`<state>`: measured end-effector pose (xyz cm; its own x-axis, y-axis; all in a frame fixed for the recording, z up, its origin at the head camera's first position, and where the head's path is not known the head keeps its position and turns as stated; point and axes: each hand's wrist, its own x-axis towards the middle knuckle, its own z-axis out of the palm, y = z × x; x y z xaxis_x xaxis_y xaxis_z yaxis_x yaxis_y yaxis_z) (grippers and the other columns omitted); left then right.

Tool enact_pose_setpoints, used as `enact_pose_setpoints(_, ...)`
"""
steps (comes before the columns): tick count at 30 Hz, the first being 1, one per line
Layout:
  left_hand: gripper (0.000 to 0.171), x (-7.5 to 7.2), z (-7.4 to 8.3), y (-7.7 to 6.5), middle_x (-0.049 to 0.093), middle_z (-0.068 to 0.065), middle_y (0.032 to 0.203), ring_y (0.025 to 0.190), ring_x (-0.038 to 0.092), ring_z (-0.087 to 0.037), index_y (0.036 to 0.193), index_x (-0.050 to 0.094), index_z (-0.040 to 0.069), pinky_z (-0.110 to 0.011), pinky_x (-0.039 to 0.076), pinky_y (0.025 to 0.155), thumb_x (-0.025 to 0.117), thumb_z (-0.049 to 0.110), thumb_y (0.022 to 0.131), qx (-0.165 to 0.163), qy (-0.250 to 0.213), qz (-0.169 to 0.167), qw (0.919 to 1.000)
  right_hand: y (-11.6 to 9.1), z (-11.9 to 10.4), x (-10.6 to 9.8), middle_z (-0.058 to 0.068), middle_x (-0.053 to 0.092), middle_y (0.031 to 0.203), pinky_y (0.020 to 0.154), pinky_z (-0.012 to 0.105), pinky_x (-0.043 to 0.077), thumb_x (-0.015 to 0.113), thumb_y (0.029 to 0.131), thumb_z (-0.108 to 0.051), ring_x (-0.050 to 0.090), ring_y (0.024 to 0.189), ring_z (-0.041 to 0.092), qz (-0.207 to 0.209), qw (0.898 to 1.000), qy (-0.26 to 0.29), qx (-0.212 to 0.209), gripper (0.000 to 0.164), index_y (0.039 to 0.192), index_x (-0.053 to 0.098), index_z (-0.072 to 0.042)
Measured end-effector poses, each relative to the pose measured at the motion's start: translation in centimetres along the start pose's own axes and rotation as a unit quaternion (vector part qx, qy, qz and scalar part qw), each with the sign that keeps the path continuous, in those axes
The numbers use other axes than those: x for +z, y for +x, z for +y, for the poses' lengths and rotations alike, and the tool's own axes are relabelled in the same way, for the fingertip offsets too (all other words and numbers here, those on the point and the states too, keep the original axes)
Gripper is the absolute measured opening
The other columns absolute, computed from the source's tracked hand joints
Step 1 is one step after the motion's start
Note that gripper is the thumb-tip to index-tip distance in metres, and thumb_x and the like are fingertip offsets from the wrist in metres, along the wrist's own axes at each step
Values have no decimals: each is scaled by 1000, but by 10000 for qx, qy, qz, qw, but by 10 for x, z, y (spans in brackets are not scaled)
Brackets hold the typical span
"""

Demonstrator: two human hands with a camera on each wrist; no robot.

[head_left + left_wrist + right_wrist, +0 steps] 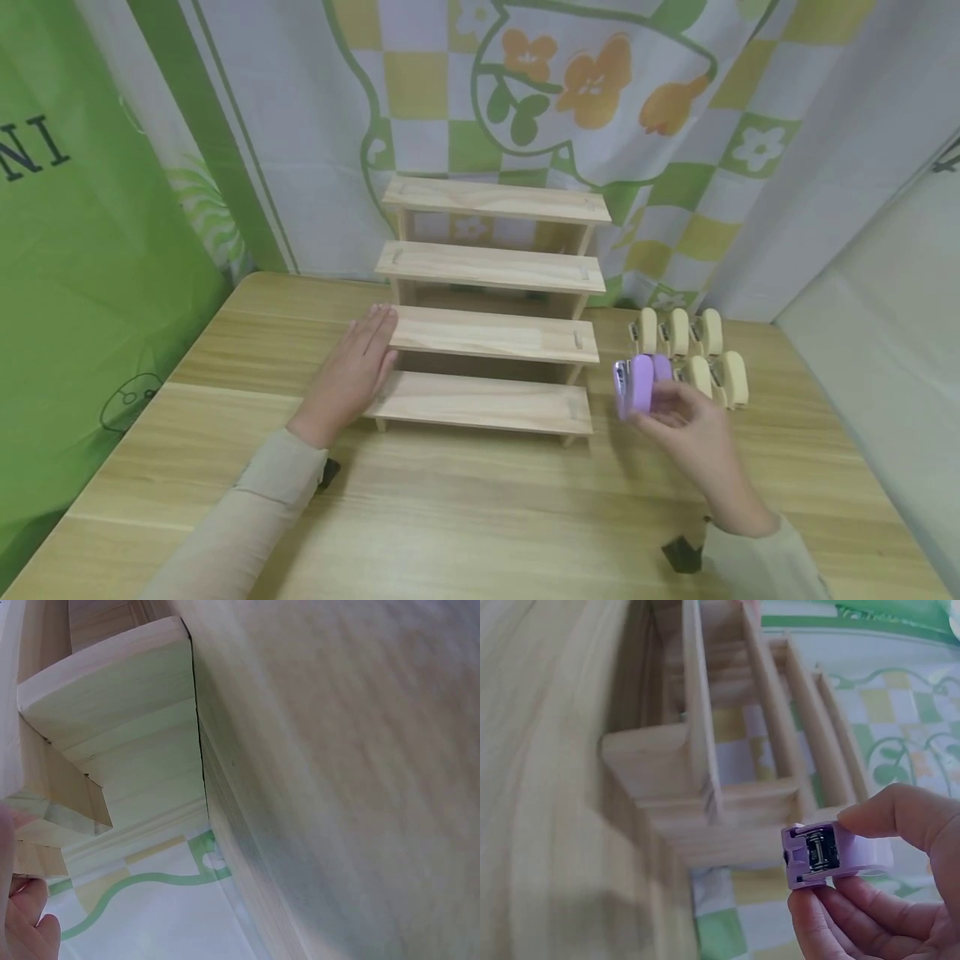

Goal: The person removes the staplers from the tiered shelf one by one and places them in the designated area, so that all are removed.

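Note:
A purple mini stapler (639,385) is pinched between the thumb and fingers of my right hand (697,437), to the right of a wooden step shelf. In the right wrist view the stapler (821,853) shows its metal-and-black inner end. Behind it stands a second purple stapler (663,367), partly hidden. My left hand (354,371) lies with straight fingers at the left end of the shelf's third board from the top (495,333). Only a few fingertips (34,919) of that hand show in the left wrist view.
Several cream staplers (733,379) stand in two rows at the table's right, beside the purple ones. The four-tier shelf (480,402) takes up the middle of the wooden table (450,517). A patterned curtain (420,83) hangs close behind, and a green cloth (97,250) covers the left side.

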<state>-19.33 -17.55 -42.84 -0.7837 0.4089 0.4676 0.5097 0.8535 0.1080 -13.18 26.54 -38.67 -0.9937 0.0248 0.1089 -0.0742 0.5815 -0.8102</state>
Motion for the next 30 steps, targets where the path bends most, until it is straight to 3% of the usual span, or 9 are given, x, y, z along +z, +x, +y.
enact_pose_setpoints(4,59,-1,1,1,34,-27,158,149,30,-40,153,31,-9,-57,28,121,53,17,105,1,2,-11,10000,1,11,-2,31,66,121,80,16,56,79,87,-14,69,103,33,-237,9988,-314,280,53,129,57,10)
enact_pose_setpoints(6,60,-1,1,1,33,-27,159,149,29,-40,154,30,-8,-57,27,122,53,18,105,-12,-6,-29,10000,2,16,-3,31,66,120,79,19,57,79,87,-16,69,105,40,-333,9981,-393,346,54,129,57,11)
enact_pose_setpoints(12,60,-1,1,1,32,-27,159,149,28,-40,154,30,-8,-57,27,122,52,19,105,-29,-39,-41,10000,4,29,-3,29,68,118,85,38,61,80,85,-13,69,103,39,-504,9959,-686,299,48,123,60,10)
enact_pose_setpoints(18,60,-1,0,0,33,-27,159,149,29,-40,153,31,-9,-57,27,122,53,18,105,-3,-43,5,10000,4,37,-3,31,66,119,92,57,56,80,85,-14,68,104,41,-732,9936,-756,420,52,124,58,13)
enact_pose_setpoints(30,60,-2,1,0,32,-27,159,150,27,-39,154,30,-9,-57,26,122,51,20,106,-52,-5,-81,10000,4,50,0,31,67,117,92,59,55,80,86,-19,67,104,40,-953,9886,-818,834,53,124,59,12)
